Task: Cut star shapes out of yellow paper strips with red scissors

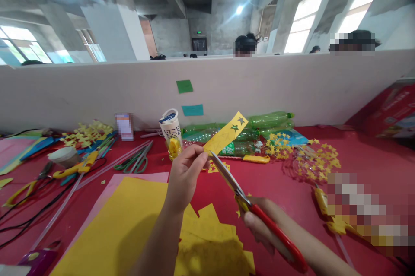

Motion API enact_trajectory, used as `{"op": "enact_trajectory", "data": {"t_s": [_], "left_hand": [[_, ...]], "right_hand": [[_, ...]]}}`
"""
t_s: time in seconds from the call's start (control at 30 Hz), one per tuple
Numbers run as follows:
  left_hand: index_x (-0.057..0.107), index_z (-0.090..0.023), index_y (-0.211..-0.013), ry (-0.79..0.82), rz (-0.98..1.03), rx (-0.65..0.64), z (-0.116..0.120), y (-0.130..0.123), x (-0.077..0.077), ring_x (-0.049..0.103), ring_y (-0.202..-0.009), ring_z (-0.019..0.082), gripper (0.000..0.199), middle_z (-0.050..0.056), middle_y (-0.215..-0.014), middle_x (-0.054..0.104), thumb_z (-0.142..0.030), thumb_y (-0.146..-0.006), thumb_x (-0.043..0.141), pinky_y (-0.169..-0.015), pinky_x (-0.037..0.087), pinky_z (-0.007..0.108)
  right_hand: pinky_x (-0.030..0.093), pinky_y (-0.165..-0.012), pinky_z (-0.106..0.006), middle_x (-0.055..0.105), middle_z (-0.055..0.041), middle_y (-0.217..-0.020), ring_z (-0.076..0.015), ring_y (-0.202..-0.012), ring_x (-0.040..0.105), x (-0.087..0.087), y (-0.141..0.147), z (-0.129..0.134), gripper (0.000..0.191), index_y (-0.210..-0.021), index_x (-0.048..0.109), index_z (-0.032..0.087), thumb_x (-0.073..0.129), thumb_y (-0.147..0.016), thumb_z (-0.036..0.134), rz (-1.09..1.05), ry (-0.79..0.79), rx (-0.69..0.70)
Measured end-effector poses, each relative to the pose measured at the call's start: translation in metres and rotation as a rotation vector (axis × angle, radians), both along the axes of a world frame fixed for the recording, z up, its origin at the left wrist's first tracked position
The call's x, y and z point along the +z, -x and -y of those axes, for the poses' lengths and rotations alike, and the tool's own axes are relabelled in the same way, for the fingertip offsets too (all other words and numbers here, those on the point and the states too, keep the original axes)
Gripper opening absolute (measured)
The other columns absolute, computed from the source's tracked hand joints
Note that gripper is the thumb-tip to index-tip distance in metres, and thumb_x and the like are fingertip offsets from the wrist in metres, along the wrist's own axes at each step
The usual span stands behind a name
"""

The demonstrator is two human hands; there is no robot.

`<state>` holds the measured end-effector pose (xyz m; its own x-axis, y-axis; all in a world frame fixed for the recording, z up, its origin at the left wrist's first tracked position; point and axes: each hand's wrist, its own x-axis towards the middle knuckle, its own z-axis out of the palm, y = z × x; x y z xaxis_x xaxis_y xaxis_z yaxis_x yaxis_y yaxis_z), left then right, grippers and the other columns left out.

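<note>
My left hand [188,172] pinches the lower end of a yellow paper strip [223,135], which is raised at a slant above the table. Two star-shaped holes show near its far end. Red-handled scissors [272,233] are gripped in my right hand [262,224], their blade tips close to the strip's held end beside my left thumb. Whether the blades touch the paper I cannot tell. Below my hands lie several yellow paper pieces [210,241], with a large yellow sheet [129,220] over a pink one [103,198] to the left.
Green plastic bottles [270,119] lie along the white partition [97,90], near a patterned cup [170,129]. Yellow star clusters [319,159] stand at right. Green-handled scissors [136,163], a yellow glue gun [78,168] and cables are at left. Another yellow glue gun [337,224] lies right.
</note>
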<state>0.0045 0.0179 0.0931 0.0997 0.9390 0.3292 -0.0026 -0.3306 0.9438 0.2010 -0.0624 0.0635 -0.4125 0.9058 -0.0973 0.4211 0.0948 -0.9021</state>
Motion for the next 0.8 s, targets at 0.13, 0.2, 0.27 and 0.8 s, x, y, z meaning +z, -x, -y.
{"op": "enact_trajectory", "data": {"t_s": [0.13,0.2,0.27,0.8], "left_hand": [[0.059,-0.019,-0.071,-0.003,-0.038,0.006,0.000,0.000,0.001,0.052,-0.065,0.013,0.019,-0.001,-0.065,0.057,-0.027,-0.087,0.053,-0.064,0.042,0.023],[0.059,-0.019,-0.072,-0.005,-0.051,0.007,0.000,0.000,0.002,0.052,-0.065,0.013,0.019,-0.001,-0.064,0.057,-0.027,-0.087,0.053,-0.063,0.042,0.023],[0.059,-0.019,-0.072,-0.009,-0.056,0.003,0.000,0.001,0.002,0.052,-0.065,0.013,0.019,-0.001,-0.064,0.057,-0.027,-0.087,0.053,-0.063,0.042,0.022],[0.056,-0.019,-0.069,-0.032,-0.073,-0.034,-0.001,0.003,0.004,0.049,-0.065,0.010,0.021,-0.003,-0.064,0.053,-0.023,-0.089,0.051,-0.064,0.040,0.020]], "right_hand": [[0.030,-0.043,-0.020,0.045,0.0043,-0.054,-0.0078,-0.044,0.041,-0.002,0.000,0.001,0.054,-0.067,0.037,0.021,0.032,-0.088,0.071,-0.006,0.012,-0.041],[0.030,-0.042,-0.019,0.045,0.0045,-0.055,-0.0071,-0.044,0.040,-0.005,0.000,0.000,0.054,-0.068,0.037,0.021,0.034,-0.087,0.071,-0.013,0.041,-0.036],[0.029,-0.040,-0.018,0.044,0.0048,-0.057,-0.0063,-0.043,0.039,-0.009,-0.001,-0.001,0.052,-0.069,0.038,0.020,0.037,-0.088,0.069,-0.026,0.079,-0.040],[0.024,-0.034,-0.015,0.040,0.0076,-0.050,-0.0047,-0.038,0.039,-0.023,-0.003,-0.006,0.044,-0.068,0.036,0.021,0.049,-0.089,0.057,-0.043,0.116,-0.047]]}}
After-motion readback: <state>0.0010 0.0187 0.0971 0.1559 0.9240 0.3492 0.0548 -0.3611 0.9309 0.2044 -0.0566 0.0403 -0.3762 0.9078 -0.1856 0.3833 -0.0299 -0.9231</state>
